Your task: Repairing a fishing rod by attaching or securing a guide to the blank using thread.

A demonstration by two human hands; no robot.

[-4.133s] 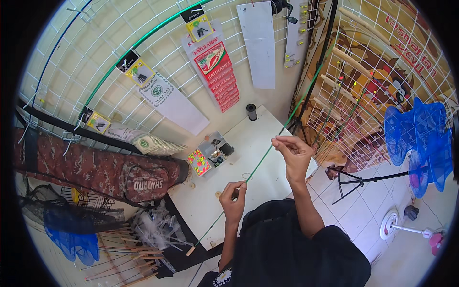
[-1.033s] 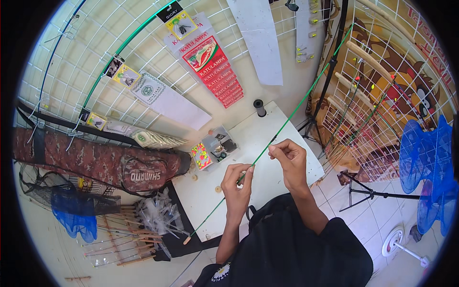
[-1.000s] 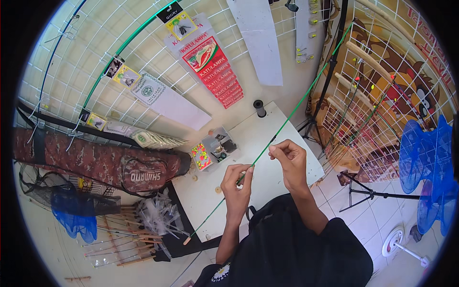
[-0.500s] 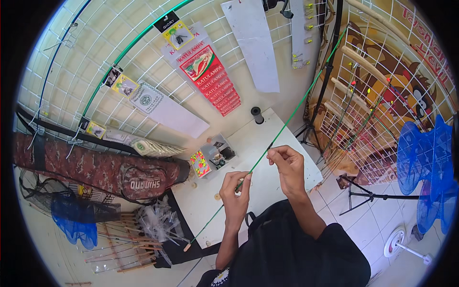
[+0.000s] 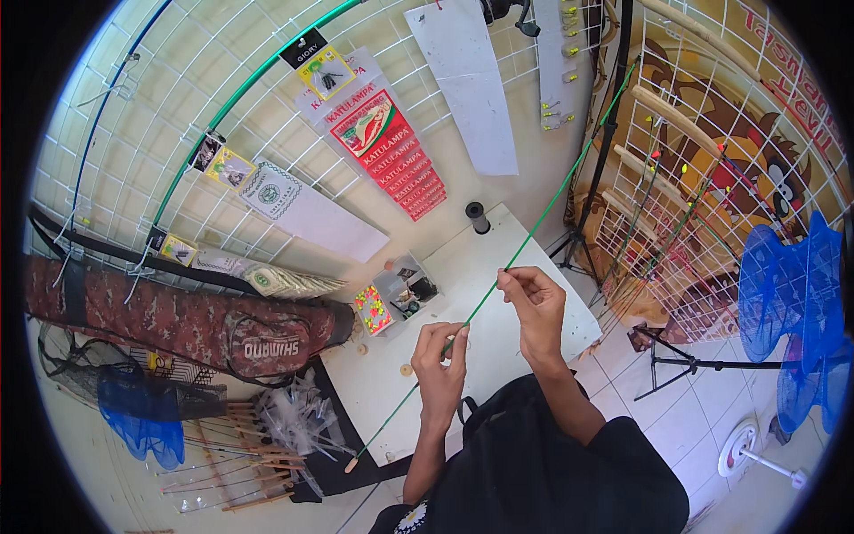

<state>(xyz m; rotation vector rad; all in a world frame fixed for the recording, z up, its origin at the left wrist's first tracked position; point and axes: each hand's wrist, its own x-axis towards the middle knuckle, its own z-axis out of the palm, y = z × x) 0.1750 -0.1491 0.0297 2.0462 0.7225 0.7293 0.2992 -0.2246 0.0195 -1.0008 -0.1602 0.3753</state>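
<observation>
A thin green rod [image 5: 551,206] runs diagonally over the white table [image 5: 499,359] from upper right to a short, light-coloured handle [image 5: 352,464] at lower left. My left hand [image 5: 442,360] is closed round the rod over the middle of the table, thumb along it. Just above and to the right, my right hand [image 5: 538,316] pinches at the rod with thumb and forefinger, its other fingers curled. Whether a fine line is also in that pinch is too small to tell.
Behind are a clear box of small parts [image 5: 405,287], a black spool [image 5: 477,216] and hanging packets [image 5: 387,151]. At left, a camouflage bag [image 5: 169,311] and plastic bags [image 5: 294,414]. At right, a rod rack [image 5: 676,205], blue nets [image 5: 783,303] and a tripod [image 5: 676,360].
Since four seconds ago both hands have drawn closer together on the rod. In the last half second my right fingertips have edged up the rod onto a dark band that showed above them.
</observation>
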